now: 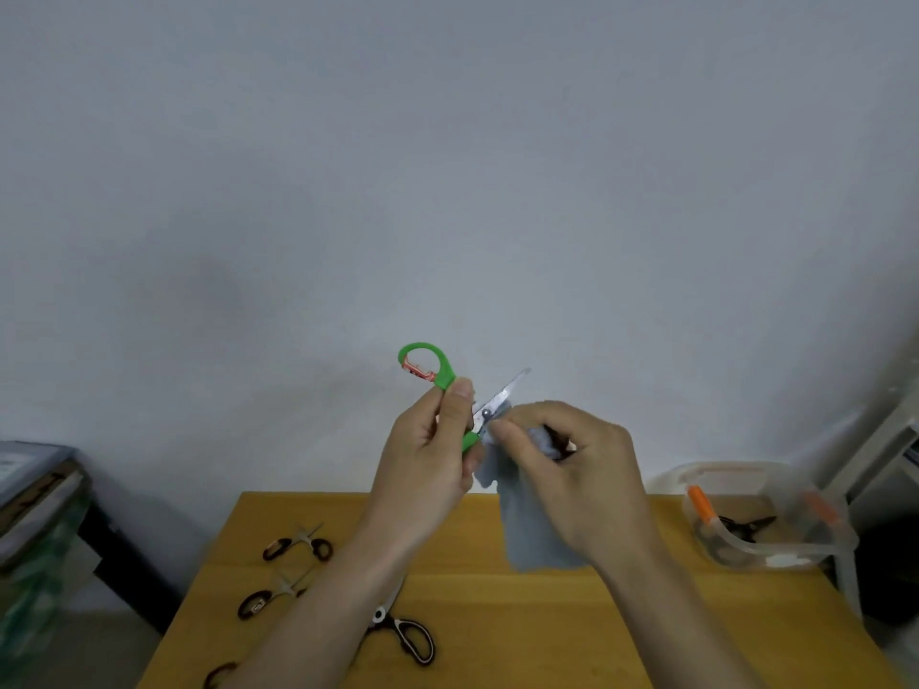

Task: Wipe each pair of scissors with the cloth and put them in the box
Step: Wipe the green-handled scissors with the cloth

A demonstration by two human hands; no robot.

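My left hand (pixel 427 455) holds green-handled scissors (pixel 432 363) up in the air above the table, one green loop sticking up and the steel blade pointing up and right. My right hand (pixel 562 464) pinches a pale blue-grey cloth (pixel 534 534) against the blade near its pivot; the cloth hangs down below the hand. A clear plastic box (pixel 746 554) stands at the table's right edge with black scissors (pixel 746 524) and an orange-handled item inside. Three pairs lie on the left of the table: brown-handled scissors (pixel 298 544), a second brown pair (pixel 263 596) and a black-and-white pair (pixel 408 636).
The yellow wooden table (pixel 547 629) is small, its far edge just below my hands. Another brown handle (pixel 221 673) shows at the bottom left edge. A dark cabinet with stacked items (pixel 45 514) stands left of the table; a white frame (pixel 885 450) stands at the right.
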